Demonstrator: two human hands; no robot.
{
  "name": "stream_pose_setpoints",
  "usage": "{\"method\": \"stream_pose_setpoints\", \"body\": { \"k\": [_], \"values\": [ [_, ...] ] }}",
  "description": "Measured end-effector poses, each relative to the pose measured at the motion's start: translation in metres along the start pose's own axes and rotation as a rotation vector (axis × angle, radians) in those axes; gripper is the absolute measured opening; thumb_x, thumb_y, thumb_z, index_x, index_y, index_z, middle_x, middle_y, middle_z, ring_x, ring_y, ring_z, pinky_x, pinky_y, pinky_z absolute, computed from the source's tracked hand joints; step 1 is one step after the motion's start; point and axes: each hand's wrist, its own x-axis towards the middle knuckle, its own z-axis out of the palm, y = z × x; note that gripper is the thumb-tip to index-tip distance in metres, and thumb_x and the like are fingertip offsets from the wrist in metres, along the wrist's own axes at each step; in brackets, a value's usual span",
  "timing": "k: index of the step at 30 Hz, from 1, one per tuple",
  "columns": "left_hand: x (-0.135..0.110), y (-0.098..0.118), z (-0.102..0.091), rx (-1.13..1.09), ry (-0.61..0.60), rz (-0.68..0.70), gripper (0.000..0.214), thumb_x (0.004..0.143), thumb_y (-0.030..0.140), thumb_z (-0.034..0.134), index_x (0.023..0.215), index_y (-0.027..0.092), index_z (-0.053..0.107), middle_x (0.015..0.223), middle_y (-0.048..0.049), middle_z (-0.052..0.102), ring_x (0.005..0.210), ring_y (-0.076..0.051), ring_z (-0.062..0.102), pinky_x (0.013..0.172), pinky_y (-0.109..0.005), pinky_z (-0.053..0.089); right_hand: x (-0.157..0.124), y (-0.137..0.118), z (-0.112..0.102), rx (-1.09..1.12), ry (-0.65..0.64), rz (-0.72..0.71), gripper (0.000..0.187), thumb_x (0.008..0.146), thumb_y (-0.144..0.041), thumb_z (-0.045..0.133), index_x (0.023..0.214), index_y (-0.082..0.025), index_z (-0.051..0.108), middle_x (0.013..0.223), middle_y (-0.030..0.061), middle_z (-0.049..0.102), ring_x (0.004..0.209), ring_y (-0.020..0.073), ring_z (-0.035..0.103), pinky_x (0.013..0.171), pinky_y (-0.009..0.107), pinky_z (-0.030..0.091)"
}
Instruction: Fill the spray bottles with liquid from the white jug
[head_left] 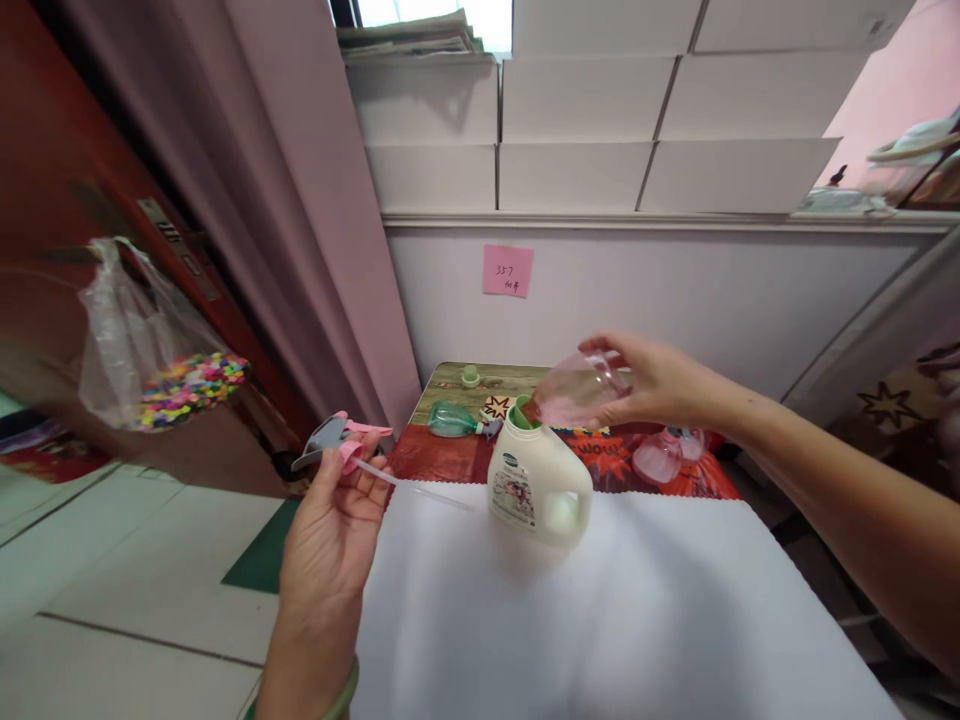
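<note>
My left hand (341,510) is closed on a pink and grey spray nozzle (346,445), whose clear dip tube points right over the table. With my right hand (645,380) I grip a clear pink spray bottle (574,390), tipped so its neck is at the mouth of a cream jug (529,480). The jug stands upright on the white cloth, has a printed label, a side handle and a green ring in its opening. Whether liquid runs between them I cannot make out.
Behind the jug lie a green spray bottle (454,420) and, to the right, another pink spray bottle (664,457). A small green cap (470,376) sits at the table's back. A bag of colourful pieces (195,390) hangs from the door at left.
</note>
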Motion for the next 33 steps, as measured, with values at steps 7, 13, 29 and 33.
{"method": "stream_pose_setpoints", "body": {
  "k": [7,13,29,33],
  "values": [
    [0.005,-0.02,0.007,-0.062,-0.01,-0.075,0.023,0.103,0.019,0.05,0.111,0.012,0.071,0.094,-0.0079,0.079,0.075,-0.012,0.075,0.08,-0.026,0.063,-0.09,0.028,0.095,0.436,0.392,0.277,0.075,0.077,-0.058,0.079,0.136,-0.023,0.049,0.129,0.0156,0.067,0.114,0.0358,0.069,0.089,0.048,0.06],
    [0.003,-0.035,0.021,-0.051,-0.041,-0.119,0.022,0.103,0.018,0.05,0.105,0.011,0.07,0.092,-0.0076,0.079,0.073,-0.012,0.073,0.076,-0.025,0.063,-0.17,0.009,0.175,0.605,0.548,0.16,0.086,0.073,-0.042,0.087,0.147,-0.026,0.047,0.146,0.0169,0.056,0.126,0.0371,0.063,0.091,0.048,0.061],
    [-0.027,-0.058,0.028,0.044,-0.248,-0.047,0.036,0.09,0.024,0.074,0.125,0.019,0.068,0.104,-0.0063,0.078,0.076,-0.011,0.071,0.077,-0.025,0.06,-0.176,0.0,0.198,0.555,0.611,0.118,0.093,0.069,-0.044,0.091,0.149,-0.025,0.046,0.145,0.0187,0.056,0.13,0.0422,0.059,0.102,0.068,0.052],
    [-0.041,-0.067,0.029,0.12,-0.327,-0.016,0.03,0.084,0.03,0.08,0.113,0.021,0.074,0.106,-0.0058,0.078,0.077,-0.012,0.071,0.079,-0.027,0.059,-0.168,-0.009,0.199,0.565,0.655,0.109,0.094,0.069,-0.045,0.091,0.149,-0.024,0.045,0.142,0.0189,0.059,0.129,0.0416,0.059,0.102,0.068,0.052]
  ]
}}
